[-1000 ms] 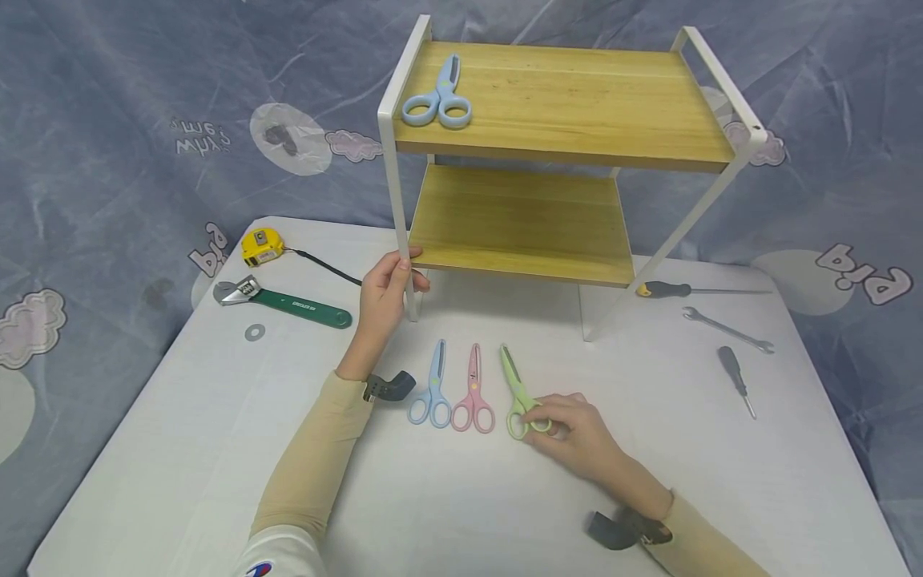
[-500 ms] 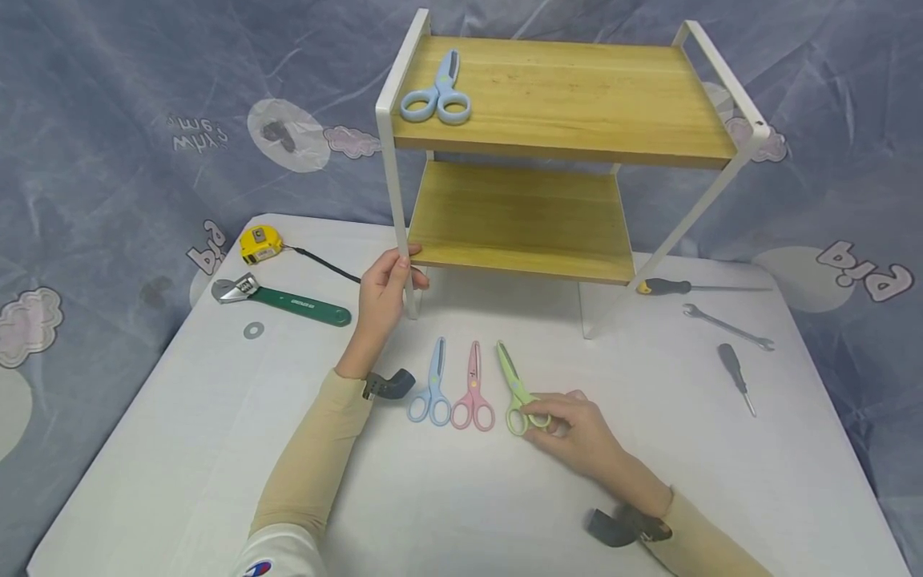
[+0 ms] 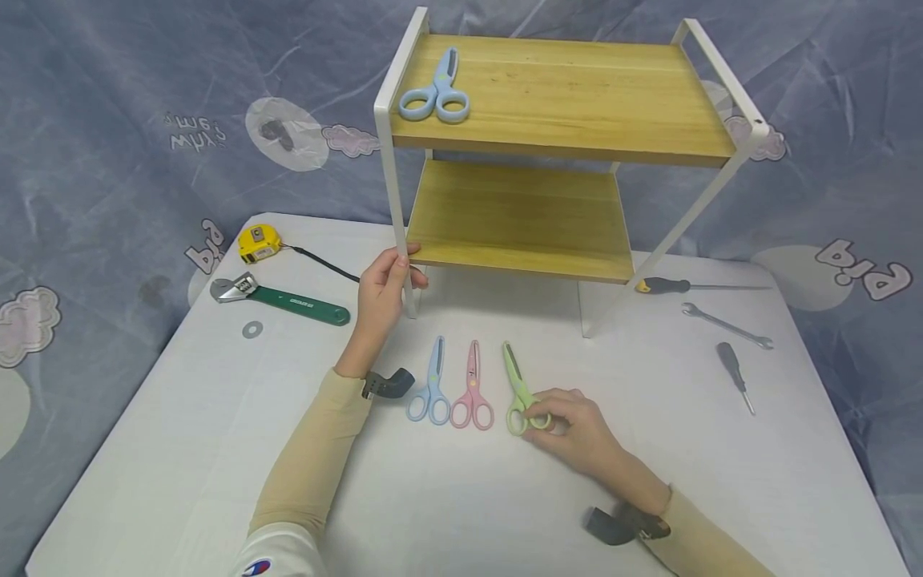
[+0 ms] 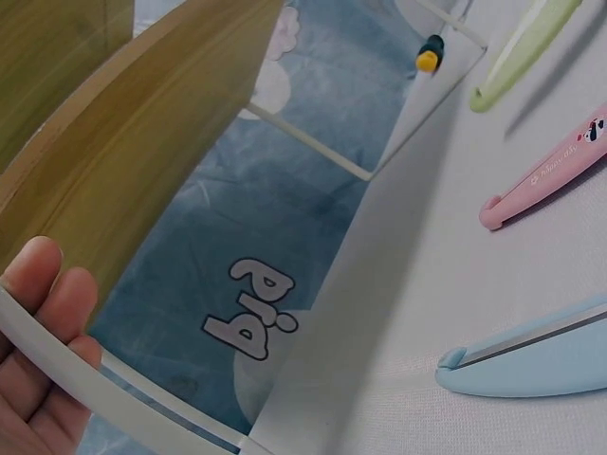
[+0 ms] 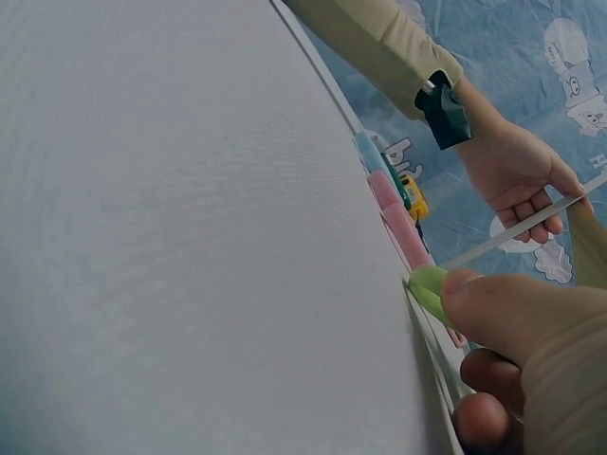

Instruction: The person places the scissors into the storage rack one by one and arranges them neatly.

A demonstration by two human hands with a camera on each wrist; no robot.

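Observation:
My left hand (image 3: 382, 292) grips the white front-left leg (image 3: 392, 192) of a two-tier wooden shelf (image 3: 534, 216), its fingers curled round the metal at the lower board. In the left wrist view the fingers (image 4: 71, 303) wrap the white bar. With my right hand (image 3: 577, 429) I pinch a handle loop of the light green scissors (image 3: 519, 385), whose blades point away from me. Left of them lie pink scissors (image 3: 473, 393) and light blue scissors (image 3: 434, 385), in a row on the white table. Another blue pair of scissors (image 3: 441, 88) rests on the top board's left end.
At the left are a yellow tape measure (image 3: 259, 243), a green-handled adjustable wrench (image 3: 288, 302) and a washer (image 3: 252, 329). On the right lie a long screwdriver (image 3: 671, 286), an open-end wrench (image 3: 727, 326) and a small grey screwdriver (image 3: 734, 373). A printed cloth hangs behind.
The green scissors' tips swing slightly left, then back right, in my right hand. My left hand keeps its grip on the shelf leg. The whole head view shifts up slightly.

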